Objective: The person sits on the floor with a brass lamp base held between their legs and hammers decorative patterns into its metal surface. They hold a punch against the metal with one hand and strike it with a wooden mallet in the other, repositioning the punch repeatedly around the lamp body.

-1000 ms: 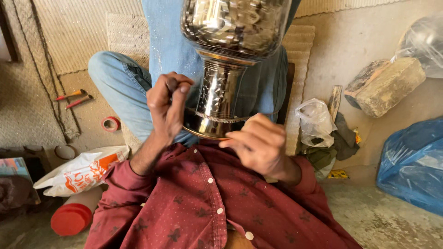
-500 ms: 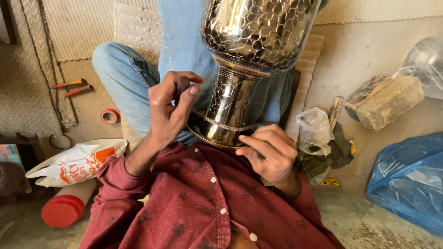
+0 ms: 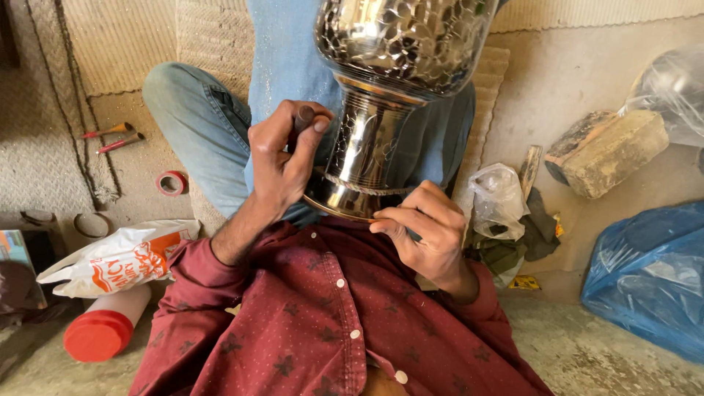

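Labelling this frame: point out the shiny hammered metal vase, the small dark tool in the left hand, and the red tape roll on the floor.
shiny hammered metal vase (image 3: 370, 143), head view, on its engraved stem.
small dark tool (image 3: 304, 116), head view, on its rounded top end.
left hand (image 3: 282, 165), head view, on its back.
red tape roll (image 3: 171, 182), head view, on its rim.

White printed bag (image 3: 117, 257) with orange-red lettering, crumpled, on floor at left; beneath it a white bottle with red cap (image 3: 103, 331), lying on its side. Blue plastic bag (image 3: 649, 275) at right. Clear plastic bag (image 3: 499, 202) beside the leg. Small yellow packet (image 3: 524, 282) nearby.
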